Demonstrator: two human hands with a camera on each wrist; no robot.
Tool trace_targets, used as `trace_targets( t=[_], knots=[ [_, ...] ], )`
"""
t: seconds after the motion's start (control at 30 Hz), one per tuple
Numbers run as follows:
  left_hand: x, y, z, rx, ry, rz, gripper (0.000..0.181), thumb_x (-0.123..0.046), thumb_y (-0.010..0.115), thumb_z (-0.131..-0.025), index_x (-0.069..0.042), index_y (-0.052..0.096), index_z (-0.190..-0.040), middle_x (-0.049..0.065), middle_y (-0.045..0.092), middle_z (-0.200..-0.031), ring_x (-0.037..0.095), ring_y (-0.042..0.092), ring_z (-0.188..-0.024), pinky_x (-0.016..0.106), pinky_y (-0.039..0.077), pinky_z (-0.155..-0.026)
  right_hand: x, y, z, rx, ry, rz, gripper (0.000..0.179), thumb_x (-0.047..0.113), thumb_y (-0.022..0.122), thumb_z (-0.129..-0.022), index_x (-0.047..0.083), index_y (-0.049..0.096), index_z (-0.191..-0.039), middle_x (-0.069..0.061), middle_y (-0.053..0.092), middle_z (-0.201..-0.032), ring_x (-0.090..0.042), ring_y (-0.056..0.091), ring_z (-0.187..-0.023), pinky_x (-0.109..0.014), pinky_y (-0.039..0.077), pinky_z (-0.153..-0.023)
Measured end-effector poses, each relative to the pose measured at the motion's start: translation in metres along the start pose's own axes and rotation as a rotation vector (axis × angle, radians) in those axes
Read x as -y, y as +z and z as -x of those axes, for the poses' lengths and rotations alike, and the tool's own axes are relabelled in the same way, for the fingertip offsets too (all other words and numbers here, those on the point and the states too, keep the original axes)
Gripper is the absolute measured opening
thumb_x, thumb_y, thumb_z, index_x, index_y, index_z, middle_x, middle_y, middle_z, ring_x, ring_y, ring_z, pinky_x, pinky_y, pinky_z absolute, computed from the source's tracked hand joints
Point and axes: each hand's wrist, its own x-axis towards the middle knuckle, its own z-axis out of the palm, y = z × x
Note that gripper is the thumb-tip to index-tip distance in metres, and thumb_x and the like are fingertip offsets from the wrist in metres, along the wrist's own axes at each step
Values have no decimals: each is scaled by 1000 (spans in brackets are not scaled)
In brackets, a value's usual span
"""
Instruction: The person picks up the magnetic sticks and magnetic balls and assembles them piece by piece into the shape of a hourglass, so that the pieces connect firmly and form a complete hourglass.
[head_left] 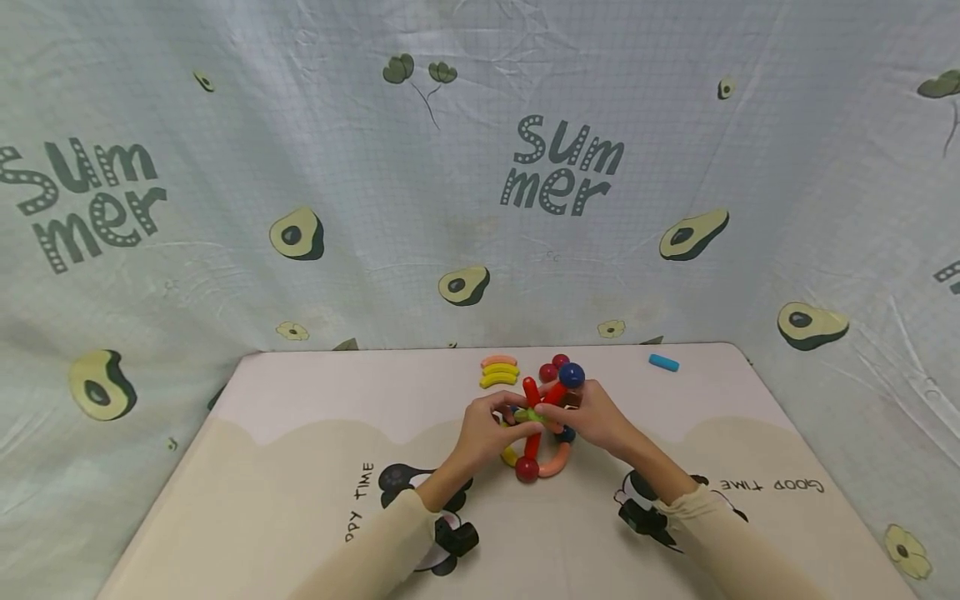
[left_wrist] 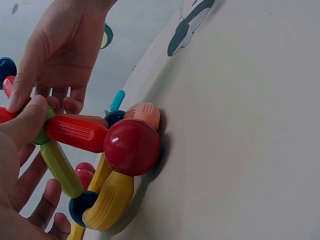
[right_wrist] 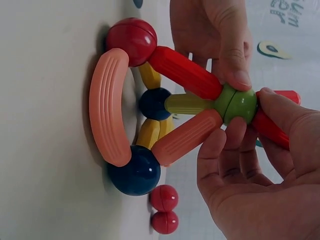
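A structure of magnetic balls and sticks stands on the table, with a green ball (right_wrist: pixel 236 104) at its top joint. My left hand (head_left: pixel 483 429) pinches that ball between thumb and fingers. My right hand (head_left: pixel 592 417) grips the base of a red stick (head_left: pixel 555 394) tipped by a blue ball (head_left: pixel 572 375), its fingertips against the green ball. Another red stick (head_left: pixel 531 390) points upward. Red, orange and yellow-green sticks slope down to a red ball (right_wrist: pixel 131 42) and two dark blue balls. Curved orange (right_wrist: pixel 107 107) and yellow sticks (left_wrist: pixel 111 202) join these at the base.
Behind the structure lie curved yellow sticks (head_left: pixel 498 379) and a curved orange stick (head_left: pixel 499 361). Two loose red balls (right_wrist: pixel 164 198) sit close together. A short blue stick (head_left: pixel 663 362) lies at the back right of the printed table (head_left: pixel 300 500). A patterned cloth (head_left: pixel 360 167) hangs behind.
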Motion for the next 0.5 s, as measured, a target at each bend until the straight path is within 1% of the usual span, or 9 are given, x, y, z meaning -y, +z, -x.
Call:
trace_targets(
  t=[0.13, 0.3, 0.4, 0.5],
  knots=[
    [-3, 4, 2, 8, -12, 20, 32, -26, 84, -88, -9, 75, -114, 11, 70, -94, 24, 58, -85, 23, 45, -68, 0, -3, 5, 1, 5, -5, 36, 28, 76, -95, 1, 67, -118, -6, 73, -100, -25, 67, -95, -29, 55, -82],
    [-5, 9, 3, 26, 3, 25, 32, -25, 84, -88, -10, 75, -114, 9, 69, -93, 24, 58, -84, 23, 46, -68, -3, -6, 12, -2, -16, 7, 37, 25, 75, -96, 0, 67, -122, -7, 74, -99, -24, 68, -94, -26, 55, -83],
    [-6, 9, 3, 64, 5, 19, 33, -26, 84, -88, -11, 74, -116, 10, 69, -96, 23, 58, -85, 23, 46, -69, -4, -8, 16, -8, -36, 24, 37, 23, 75, -96, 0, 67, -124, -6, 74, -99, -24, 69, -95, -24, 55, -85],
    [-6, 4, 2, 125, 4, 7, 35, -26, 83, -89, -12, 73, -120, 9, 71, -104, 20, 58, -86, 25, 48, -73, -4, -11, 20, -7, -34, 36, 38, 23, 75, -96, 0, 67, -125, -6, 74, -95, -24, 69, -93, -23, 53, -86]
  ],
)
